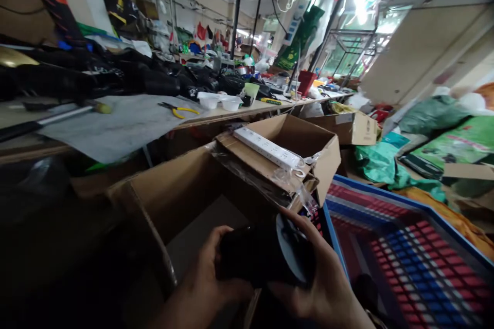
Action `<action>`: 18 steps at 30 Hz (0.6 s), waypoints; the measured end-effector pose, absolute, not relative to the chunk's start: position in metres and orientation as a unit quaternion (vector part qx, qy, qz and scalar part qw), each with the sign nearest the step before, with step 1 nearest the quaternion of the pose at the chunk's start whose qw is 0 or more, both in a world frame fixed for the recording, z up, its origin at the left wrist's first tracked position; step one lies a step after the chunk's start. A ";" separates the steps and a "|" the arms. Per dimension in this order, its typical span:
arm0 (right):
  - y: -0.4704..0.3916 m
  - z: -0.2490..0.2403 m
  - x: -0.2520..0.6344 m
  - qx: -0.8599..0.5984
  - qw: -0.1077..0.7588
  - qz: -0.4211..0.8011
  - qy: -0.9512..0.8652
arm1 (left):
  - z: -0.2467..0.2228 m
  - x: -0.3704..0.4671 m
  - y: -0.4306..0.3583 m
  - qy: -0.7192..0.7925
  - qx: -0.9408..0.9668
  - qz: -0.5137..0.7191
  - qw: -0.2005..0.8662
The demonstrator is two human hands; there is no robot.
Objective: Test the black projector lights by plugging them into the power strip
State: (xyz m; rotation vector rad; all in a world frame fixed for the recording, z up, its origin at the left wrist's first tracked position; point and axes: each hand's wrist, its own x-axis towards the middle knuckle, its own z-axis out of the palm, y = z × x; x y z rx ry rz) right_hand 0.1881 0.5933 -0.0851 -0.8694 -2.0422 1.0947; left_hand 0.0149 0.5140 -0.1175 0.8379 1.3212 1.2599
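A black cylinder [250, 254] with a pale rim at its right end lies sideways between my hands, low in the middle of the head view. My left hand [208, 277] is closed round its left end, slightly blurred. At the rimmed end, my right hand [324, 272] grips it with fingers over the top and the thumb below. What the cylinder is exactly cannot be made out in the dim light. Just beyond and below it stands an open cardboard box [177, 185] with a pale sheet [208, 231] at its bottom.
A white power strip [268, 148] rests on the flap of a second carton [328, 159]. To the right is a blue-rimmed crate [378, 195] with a striped lining. The workbench [212, 115] behind carries yellow-handled pliers [179, 109], white trays [219, 100] and several black items.
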 end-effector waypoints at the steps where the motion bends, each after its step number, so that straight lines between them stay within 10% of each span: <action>1: 0.592 -0.085 0.184 -0.333 0.331 0.384 -0.795 | -0.118 0.014 0.513 0.560 0.352 0.528 0.533; 11: 0.599 -0.073 0.202 -0.380 0.335 0.471 -0.722 | -0.096 0.003 0.506 0.554 0.421 0.486 0.529; 18: 0.591 -0.098 0.186 -0.451 0.414 0.249 -0.751 | -0.082 0.030 0.510 0.643 0.427 0.475 0.421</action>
